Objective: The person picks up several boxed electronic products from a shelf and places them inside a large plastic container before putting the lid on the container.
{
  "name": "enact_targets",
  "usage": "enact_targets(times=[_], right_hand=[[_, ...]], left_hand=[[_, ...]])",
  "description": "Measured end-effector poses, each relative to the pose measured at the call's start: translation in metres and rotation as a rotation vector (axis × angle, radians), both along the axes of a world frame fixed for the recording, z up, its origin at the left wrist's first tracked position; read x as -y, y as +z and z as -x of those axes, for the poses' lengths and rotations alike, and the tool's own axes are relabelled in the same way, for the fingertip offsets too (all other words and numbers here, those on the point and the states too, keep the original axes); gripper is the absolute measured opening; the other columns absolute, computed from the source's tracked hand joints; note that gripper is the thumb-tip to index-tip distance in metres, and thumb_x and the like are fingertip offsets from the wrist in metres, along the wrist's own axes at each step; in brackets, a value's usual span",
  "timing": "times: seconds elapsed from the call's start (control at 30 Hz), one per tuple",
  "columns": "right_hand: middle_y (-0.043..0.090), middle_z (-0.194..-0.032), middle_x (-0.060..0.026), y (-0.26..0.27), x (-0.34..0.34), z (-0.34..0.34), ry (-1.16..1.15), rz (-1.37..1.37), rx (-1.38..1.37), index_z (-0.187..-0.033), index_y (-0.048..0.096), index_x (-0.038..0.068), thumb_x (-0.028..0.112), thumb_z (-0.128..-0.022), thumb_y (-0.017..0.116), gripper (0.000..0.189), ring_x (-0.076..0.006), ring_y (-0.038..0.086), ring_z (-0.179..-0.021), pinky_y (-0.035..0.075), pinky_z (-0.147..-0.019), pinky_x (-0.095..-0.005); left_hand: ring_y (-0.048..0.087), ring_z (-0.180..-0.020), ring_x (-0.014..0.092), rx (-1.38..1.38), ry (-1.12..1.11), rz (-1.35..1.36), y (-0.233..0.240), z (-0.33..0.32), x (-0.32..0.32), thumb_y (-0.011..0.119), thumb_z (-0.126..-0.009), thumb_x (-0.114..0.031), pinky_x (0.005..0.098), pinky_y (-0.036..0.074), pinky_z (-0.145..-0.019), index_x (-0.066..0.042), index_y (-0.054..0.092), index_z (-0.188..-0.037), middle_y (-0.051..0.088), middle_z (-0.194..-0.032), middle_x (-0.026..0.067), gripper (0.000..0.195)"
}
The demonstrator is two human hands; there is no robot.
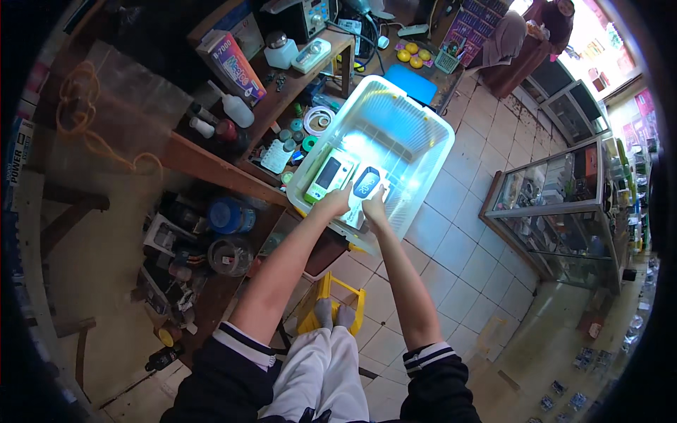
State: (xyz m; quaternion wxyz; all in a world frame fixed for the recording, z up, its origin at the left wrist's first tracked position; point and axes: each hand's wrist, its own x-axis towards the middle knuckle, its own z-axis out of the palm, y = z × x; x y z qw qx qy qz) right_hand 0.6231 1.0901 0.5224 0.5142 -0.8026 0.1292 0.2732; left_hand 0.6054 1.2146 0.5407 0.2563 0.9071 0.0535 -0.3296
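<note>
My left hand (336,202) and my right hand (375,206) hold a small white box (366,183) by its two sides. A dark oval display with digits is pictured on its face. The box is over the near end of a translucent white plastic basket (443,138) with slotted walls. Just left of my left hand, a second white box (330,174) with a green side and a dark screen picture lies in the basket. Bright light falls on the basket's far floor. Whether the held box touches the basket floor, I cannot tell.
Left of the basket, a wooden workbench (211,164) carries a white squeeze bottle (237,110), a purple carton (235,63) and tape rolls (319,120). A blue mat (410,83) lies beyond. My feet rest on a yellow stool (357,312). A glass display case (550,211) stands right.
</note>
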Motion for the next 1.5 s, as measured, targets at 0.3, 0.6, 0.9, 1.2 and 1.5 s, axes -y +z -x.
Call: enact_targets(times=[0.3,0.6,0.9,1.2,1.5], right_hand=[[0.045,-0.108,-0.0146,-0.015,0.012,0.003,0.006,-0.106,0.084,-0.131,0.012,0.004,-0.006,-0.064,0.039,0.072,-0.0205,0.046,-0.095,0.038,-0.08,-0.0283],[0.051,-0.099,-0.0139,0.115,0.036,0.073,0.045,-0.134,0.598,-0.102,0.049,-0.001,0.002,-0.076,0.046,0.026,-0.0272,0.049,-0.095,0.038,-0.084,-0.0323],[0.054,-0.084,-0.0151,0.079,0.143,0.275,0.636,0.027,0.536,-0.086,0.054,0.005,0.002,-0.076,0.044,0.015,-0.0325,0.051,-0.078,0.04,-0.068,-0.038],[0.061,-0.079,-0.0114,-0.052,0.177,0.246,1.283,0.213,-0.117,-0.083,0.061,0.01,0.02,-0.073,0.053,0.016,-0.0235,0.058,-0.068,0.046,-0.057,-0.0339],[0.058,-0.08,-0.0114,0.261,-0.12,0.332,1.407,-0.494,0.706,-0.092,0.056,0.006,0.008,-0.079,0.049,0.015,-0.023,0.056,-0.075,0.044,-0.064,-0.0326]], left_hand=[[0.051,-0.09,0.036,0.182,0.061,-0.021,0.024,0.008,0.009,0.059,-0.07,-0.013,0.0413,0.042,-0.076,0.002,0.035,-0.114,0.053,-0.094,0.0234,0.052],[0.053,-0.084,0.027,0.823,0.648,0.336,0.13,0.11,0.021,0.05,-0.08,-0.015,0.035,0.043,-0.07,-0.005,0.051,-0.099,0.054,-0.09,0.0141,0.022],[0.059,-0.067,0.023,0.634,1.294,0.064,0.088,0.459,0.037,0.056,-0.077,-0.018,0.0318,0.046,-0.058,-0.007,0.055,-0.091,0.059,-0.074,0.011,0.018],[0.057,-0.076,0.028,0.284,1.961,-0.326,0.084,0.684,0.1,0.049,-0.078,-0.021,0.0362,0.045,-0.069,-0.009,0.056,-0.091,0.059,-0.08,0.0123,0.019],[0.057,-0.075,0.016,1.073,2.047,-0.288,0.187,0.653,0.025,0.05,-0.082,-0.012,0.0271,0.045,-0.064,-0.002,0.054,-0.092,0.058,-0.086,0.0086,0.015]])
